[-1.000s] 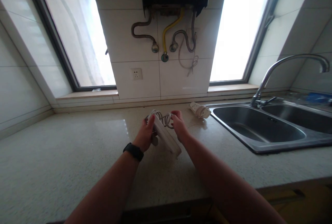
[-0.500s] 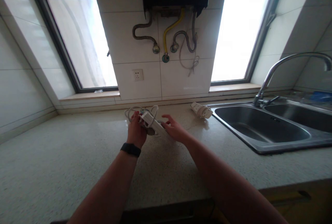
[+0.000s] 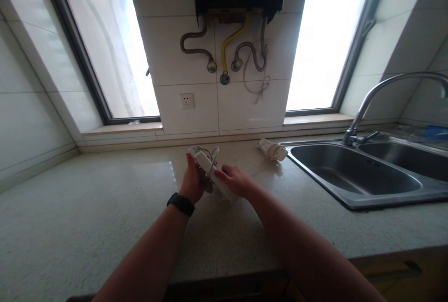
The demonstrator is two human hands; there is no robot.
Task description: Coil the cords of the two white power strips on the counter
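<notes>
A white power strip (image 3: 207,165) with its cord looped at the far end is held above the stone countertop (image 3: 105,208). My left hand (image 3: 193,182), with a black watch on the wrist, grips the strip's left side. My right hand (image 3: 235,179) is closed over the strip's near end, hiding that part. The cord loops (image 3: 214,152) stick up behind the strip.
A second white power strip (image 3: 273,149) lies on the counter by the steel double sink (image 3: 353,171) with its curved faucet (image 3: 381,92). A wall socket (image 3: 186,101) sits on the tiles below a water heater with hoses (image 3: 224,50). Windows flank it.
My right hand, open beside the strip half a second ago, has closed on its near end. The strip has shifted slightly right and nearer, and the cord loops are more gathered.
</notes>
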